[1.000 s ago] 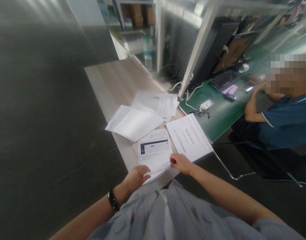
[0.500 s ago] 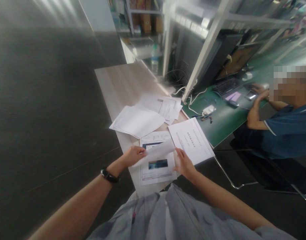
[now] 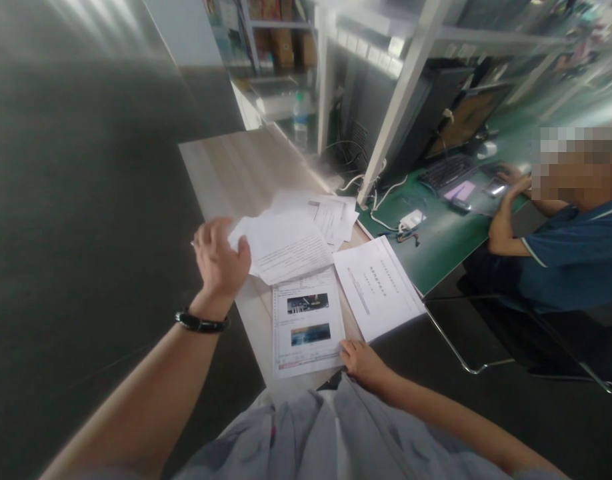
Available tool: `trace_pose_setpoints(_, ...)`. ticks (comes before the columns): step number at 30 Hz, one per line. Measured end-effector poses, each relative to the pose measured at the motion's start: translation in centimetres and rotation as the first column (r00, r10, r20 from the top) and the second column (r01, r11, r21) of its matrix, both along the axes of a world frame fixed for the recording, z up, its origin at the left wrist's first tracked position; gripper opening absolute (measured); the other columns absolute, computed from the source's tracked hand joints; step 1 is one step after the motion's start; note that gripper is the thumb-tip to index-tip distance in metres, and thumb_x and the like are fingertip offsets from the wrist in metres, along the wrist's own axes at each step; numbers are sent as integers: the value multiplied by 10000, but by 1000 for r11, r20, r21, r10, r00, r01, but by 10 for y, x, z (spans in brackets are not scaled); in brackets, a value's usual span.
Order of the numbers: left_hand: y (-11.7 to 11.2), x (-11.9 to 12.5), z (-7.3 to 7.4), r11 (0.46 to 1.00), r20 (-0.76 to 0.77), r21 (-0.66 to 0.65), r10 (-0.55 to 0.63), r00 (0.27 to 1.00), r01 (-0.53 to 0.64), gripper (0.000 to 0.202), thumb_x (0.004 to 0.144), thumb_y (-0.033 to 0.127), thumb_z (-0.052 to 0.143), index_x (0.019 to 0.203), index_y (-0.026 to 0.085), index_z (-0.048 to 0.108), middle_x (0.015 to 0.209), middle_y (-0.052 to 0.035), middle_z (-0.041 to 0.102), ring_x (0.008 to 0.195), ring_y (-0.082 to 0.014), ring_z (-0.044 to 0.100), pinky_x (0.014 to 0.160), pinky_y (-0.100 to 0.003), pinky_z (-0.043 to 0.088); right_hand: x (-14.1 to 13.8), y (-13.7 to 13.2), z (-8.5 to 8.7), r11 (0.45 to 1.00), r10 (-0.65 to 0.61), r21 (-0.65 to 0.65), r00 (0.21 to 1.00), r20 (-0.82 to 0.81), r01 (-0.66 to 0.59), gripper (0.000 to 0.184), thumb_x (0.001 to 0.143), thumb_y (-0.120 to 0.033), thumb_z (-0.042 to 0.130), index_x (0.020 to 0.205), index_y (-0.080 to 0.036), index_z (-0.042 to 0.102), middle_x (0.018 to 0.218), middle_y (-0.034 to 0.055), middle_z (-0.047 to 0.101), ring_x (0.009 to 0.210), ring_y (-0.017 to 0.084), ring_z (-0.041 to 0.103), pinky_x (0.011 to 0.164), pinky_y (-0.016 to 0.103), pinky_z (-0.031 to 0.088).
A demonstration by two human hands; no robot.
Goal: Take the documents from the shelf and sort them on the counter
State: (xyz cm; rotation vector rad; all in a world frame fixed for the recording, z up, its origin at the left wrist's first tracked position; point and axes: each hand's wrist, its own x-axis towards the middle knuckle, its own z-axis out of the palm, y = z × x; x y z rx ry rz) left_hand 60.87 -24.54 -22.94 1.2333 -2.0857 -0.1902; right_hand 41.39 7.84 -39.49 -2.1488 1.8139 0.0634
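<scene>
My left hand [image 3: 221, 260] is raised beside the left edge of a loose text sheet [image 3: 291, 247], its fingers apart and nothing visible in its grasp. That sheet lies over a loose pile of papers on the wooden tabletop. Closer to my body is a printed sheet [image 3: 310, 367] with two dark pictures, one above the other. At its lower right edge my right hand [image 3: 363, 363] is closed, thumb and fingers pinching the paper. To the right lies a white document [image 3: 379, 287] with a printed title, overlapping the table's edge.
The wooden table [image 3: 236, 157] adjoins a green workbench [image 3: 431, 247] bearing a keyboard [image 3: 449, 172], cables and a white adapter [image 3: 412, 220]. A white shelf post [image 3: 396, 100] rises beside the papers. A seated person [image 3: 571, 253] works at the right. A bottle [image 3: 300, 120] stands behind.
My left hand has let go of the turned sheet and moved up and left. The sheet now lies on the pile, uncovering the upper picture. My right hand has shifted slightly down.
</scene>
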Motion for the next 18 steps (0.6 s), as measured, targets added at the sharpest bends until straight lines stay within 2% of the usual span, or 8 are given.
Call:
trace_pose_setpoints(2, 37, 0, -41, 982, 52, 57, -181, 982, 178, 372, 888, 254, 444, 1241, 136, 457, 1244, -142, 514, 1231, -281, 424, 1054, -453, 334, 1, -2, 3, 1000, 0, 7, 1000, -15, 0, 215, 897, -113, 439, 1034, -123, 604, 1204, 164, 576, 1016, 253, 573, 868, 413, 482)
trace_pose_setpoints(5, 99, 10, -107, 889, 124, 193, -441, 889, 415, 244, 874, 228, 452, 1078, 179, 576, 1051, -99, 639, 1028, -221, 585, 919, -372, 479, 1, -5, 5, 999, 18, 47, 1000, -13, -17, 211, 879, -112, 455, 1015, -102, 617, 1184, 189, 585, 1001, 262, 580, 840, 406, 488)
trace_pose_setpoints(7, 135, 22, -139, 808, 150, 283, -569, 809, 516, 200, 858, 232, 478, 995, 201, 622, 985, -79, 668, 943, -198, 623, 859, -346, 513, -1, -10, 5, 995, 36, 89, 999, 3, -37, 182, 856, -121, 494, 963, -91, 638, 1071, 183, 638, 931, 255, 609, 780, 378, 501)
trace_pose_setpoints(8, 149, 27, -149, 775, 159, 321, -611, 775, 545, 198, 850, 242, 502, 996, 207, 630, 1003, -78, 670, 956, -201, 623, 852, -352, 516, -3, -13, 6, 993, 42, 110, 999, 11, -43, 163, 846, -119, 508, 924, -93, 649, 994, 165, 665, 885, 243, 622, 750, 358, 503)
trace_pose_setpoints(10, 170, 35, -161, 728, 172, 385, -660, 731, 567, 222, 830, 259, 556, 1035, 215, 630, 1060, -86, 661, 1007, -223, 605, 856, -382, 510, -7, -21, 8, 990, 38, 137, 999, 26, -41, 144, 847, -122, 518, 860, -106, 660, 869, 113, 691, 809, 207, 637, 718, 324, 498)
trace_pose_setpoints(13, 184, 40, -163, 697, 180, 447, -684, 707, 561, 220, 803, 284, 622, 1011, 215, 640, 1103, -101, 644, 1047, -257, 575, 878, -437, 482, -12, -33, 16, 992, -5, 129, 999, 42, 0, 180, 887, -193, 509, 819, -132, 664, 819, 64, 697, 777, 173, 642, 711, 295, 486)
trace_pose_setpoints(16, 186, 37, -161, 671, 167, 494, -698, 696, 554, 126, 844, 280, 588, 865, 171, 648, 942, -69, 662, 936, -208, 601, 835, -410, 489, -17, -40, 30, 995, -50, 85, 997, 65, 44, 158, 879, -237, 548, 801, -175, 670, 812, 36, 697, 812, 165, 641, 732, 265, 477)
trace_pose_setpoints(18, 183, 34, -157, 661, 150, 518, -695, 703, 543, 188, 879, 289, 548, 789, 142, 624, 801, -27, 643, 808, -150, 607, 763, -344, 505, -19, -42, 39, 996, -83, 44, 994, 74, 80, 114, 871, -256, 573, 865, -198, 671, 886, 30, 695, 882, 164, 632, 788, 258, 476)
